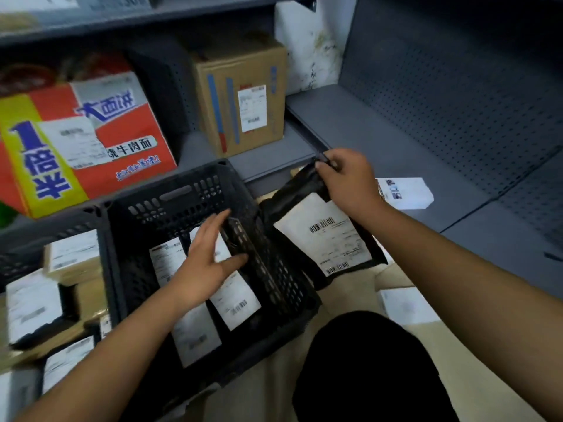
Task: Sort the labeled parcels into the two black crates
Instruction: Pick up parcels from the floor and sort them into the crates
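Note:
My right hand (347, 181) pinches the top edge of a black mailer bag (300, 190) that carries a white barcode label; the bag hangs just right of the middle black crate (283, 269). My left hand (207, 263) reaches into that crate, fingers straight, with thumb and fingers around the crate's right wall. Several black parcels with white labels (236, 303) lie inside the crate. A second black crate (18, 260) at the left holds several labelled boxes (73, 254).
Grey metal shelving surrounds the spot. A red and yellow noodle carton (76, 141) and a brown cardboard box (243, 95) stand on the shelf behind the crates. White parcels (405, 193) lie on the right shelf and the floor (408, 306). My dark-clad knee (365, 367) is below.

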Demonstrator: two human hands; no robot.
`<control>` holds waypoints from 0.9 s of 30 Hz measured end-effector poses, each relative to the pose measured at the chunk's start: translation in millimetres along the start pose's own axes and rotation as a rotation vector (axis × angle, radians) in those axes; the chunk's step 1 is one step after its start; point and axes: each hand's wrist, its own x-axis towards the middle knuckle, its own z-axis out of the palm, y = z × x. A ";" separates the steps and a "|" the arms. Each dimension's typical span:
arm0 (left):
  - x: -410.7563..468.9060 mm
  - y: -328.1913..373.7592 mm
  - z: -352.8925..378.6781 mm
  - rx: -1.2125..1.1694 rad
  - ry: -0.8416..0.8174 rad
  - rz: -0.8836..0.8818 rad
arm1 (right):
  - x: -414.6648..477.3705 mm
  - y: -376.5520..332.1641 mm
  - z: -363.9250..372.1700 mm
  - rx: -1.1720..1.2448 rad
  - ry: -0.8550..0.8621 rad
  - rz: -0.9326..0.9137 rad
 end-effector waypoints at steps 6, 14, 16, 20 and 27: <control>-79.7 -9.3 -82.1 -0.114 0.147 -0.142 | -36.2 -131.1 23.3 0.029 -0.248 -0.083; -101.1 -14.7 -131.4 0.233 0.152 -0.007 | -119.7 -173.0 108.0 0.302 -0.415 -0.114; -101.6 -19.7 -140.0 0.331 0.145 -0.043 | -127.3 -167.9 131.0 0.355 -0.408 -0.053; -107.9 -37.8 -154.6 0.224 0.150 -0.153 | -127.2 -175.9 160.5 0.437 -0.406 0.039; -108.7 -54.2 -184.6 -0.621 0.544 -0.435 | -140.1 -181.5 170.9 0.668 -0.297 0.736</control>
